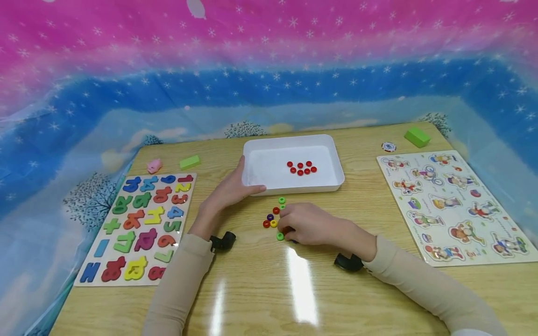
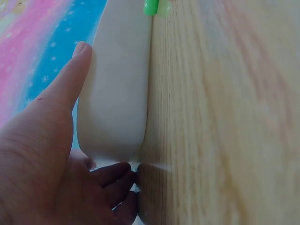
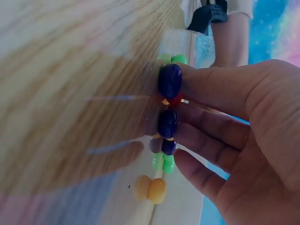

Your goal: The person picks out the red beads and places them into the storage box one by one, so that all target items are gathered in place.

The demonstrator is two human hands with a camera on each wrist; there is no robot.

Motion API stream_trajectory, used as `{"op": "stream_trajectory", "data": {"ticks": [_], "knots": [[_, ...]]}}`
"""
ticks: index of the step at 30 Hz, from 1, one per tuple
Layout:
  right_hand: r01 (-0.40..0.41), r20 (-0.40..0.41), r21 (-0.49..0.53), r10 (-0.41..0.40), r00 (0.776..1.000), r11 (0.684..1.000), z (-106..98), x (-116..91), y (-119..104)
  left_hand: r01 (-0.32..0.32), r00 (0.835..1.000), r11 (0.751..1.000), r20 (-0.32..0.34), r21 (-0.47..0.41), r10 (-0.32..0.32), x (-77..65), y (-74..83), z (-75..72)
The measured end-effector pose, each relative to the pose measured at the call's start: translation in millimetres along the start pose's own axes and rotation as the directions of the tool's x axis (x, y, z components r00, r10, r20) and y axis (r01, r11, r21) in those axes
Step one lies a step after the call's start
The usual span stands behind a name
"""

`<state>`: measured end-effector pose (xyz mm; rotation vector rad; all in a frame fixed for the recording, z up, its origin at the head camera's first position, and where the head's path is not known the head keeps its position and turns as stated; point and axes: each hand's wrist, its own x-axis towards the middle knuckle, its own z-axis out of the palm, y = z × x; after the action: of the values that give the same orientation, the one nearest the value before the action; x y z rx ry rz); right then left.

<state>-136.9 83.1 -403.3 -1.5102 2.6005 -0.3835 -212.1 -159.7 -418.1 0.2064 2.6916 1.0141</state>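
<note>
Behind a wooden table [image 1: 252, 289] hangs a pink and blue snowflake cloth [image 1: 269, 84]. The right hand [image 1: 308, 224] bends over loose beads [image 1: 274, 223] on the table; whether it pinches one, I cannot tell. The left hand [image 1: 231, 186] spreads against the near left corner of a white tray [image 1: 269, 172] holding red beads [image 1: 307, 171]. Farther out lie a number board [image 1: 111, 241], left, and a picture board [image 1: 458, 214], right.

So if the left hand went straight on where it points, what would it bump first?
The white tray, whose corner sits by the left hand, between thumb and fingers. They seem to touch already, but depth is hard to judge.
</note>
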Motion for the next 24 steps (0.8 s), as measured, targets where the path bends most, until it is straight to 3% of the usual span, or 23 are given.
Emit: {"op": "stream_trajectory", "data": {"ticks": [7, 14, 24], "knots": [[-0.043, -0.006, 0.050, 0.043, 0.999, 0.998, -8, 0, 1, 0.005, 1.000, 1.000, -0.002, 0.005, -0.005, 0.9, 1.1, -0.9], [-0.092, -0.095, 0.090, 0.101, 0.990, 0.992, -30, 0, 13, 0.001, 1.000, 1.000, -0.001, 0.009, -0.001, 1.3, 1.9, -1.0], [-0.241, -0.197, 0.109, 0.258, 0.946, 0.964, -44, 6, 51, 0.003, 1.000, 1.000, -0.003, 0.002, -0.003, -0.6, 3.1, 0.9]]}}
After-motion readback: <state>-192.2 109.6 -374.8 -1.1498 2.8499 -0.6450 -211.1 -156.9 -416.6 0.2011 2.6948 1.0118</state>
